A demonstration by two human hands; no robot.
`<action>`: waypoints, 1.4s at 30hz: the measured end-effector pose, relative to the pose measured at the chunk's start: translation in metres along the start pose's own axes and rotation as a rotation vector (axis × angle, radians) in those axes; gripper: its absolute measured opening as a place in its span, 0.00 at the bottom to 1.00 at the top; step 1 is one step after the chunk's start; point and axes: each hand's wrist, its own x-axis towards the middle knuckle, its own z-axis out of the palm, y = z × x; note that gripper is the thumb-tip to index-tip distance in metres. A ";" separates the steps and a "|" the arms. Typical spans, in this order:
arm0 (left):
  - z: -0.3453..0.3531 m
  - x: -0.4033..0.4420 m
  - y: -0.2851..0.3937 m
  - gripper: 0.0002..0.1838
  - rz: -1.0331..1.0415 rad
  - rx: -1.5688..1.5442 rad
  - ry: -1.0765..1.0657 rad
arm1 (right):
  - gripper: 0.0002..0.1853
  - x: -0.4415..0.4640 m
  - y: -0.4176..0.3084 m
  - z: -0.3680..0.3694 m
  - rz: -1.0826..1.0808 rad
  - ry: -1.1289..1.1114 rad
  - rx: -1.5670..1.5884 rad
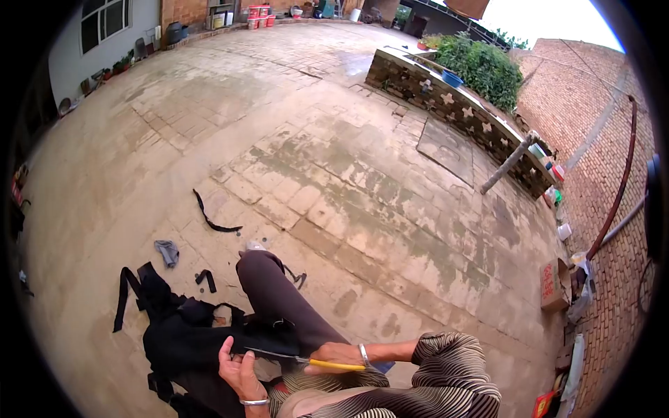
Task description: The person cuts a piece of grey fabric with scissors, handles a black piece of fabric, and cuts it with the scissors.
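Black cloth (188, 341) lies across the person's lap and spreads down to the left. My left hand (240, 369) pinches the cloth's edge between thumb and fingers, a silver bangle at its wrist. In my right hand (334, 357) are scissors with yellow handles (338, 364); their metal blades point left along the cloth, close to my left fingertips. Whether the blades are parted is hard to tell. Black strips (209, 214) and a grey scrap (167, 252) lie on the paved ground beyond the knee.
A low patterned wall (446, 97) with green plants stands at the upper right, near a leaning post (509, 164). Along the brick wall at right is a cardboard box (555, 285). Red and white buckets (259, 17) stand at the far top.
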 end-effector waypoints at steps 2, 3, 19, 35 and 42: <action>-0.003 0.003 -0.004 0.29 0.008 -0.031 -0.014 | 0.36 0.000 -0.002 0.000 -0.017 -0.009 0.060; -0.006 0.004 -0.006 0.29 0.003 -0.033 -0.026 | 0.36 0.000 -0.002 0.001 -0.035 0.009 0.053; -0.002 0.003 0.001 0.30 -0.047 -0.004 -0.016 | 0.38 0.002 0.002 0.004 -0.026 -0.013 0.072; -0.004 0.003 -0.002 0.29 -0.029 0.004 -0.015 | 0.38 0.002 -0.001 0.001 -0.008 -0.031 0.086; -0.005 0.004 -0.005 0.28 -0.009 0.005 -0.019 | 0.38 0.004 0.006 0.005 -0.009 -0.027 0.076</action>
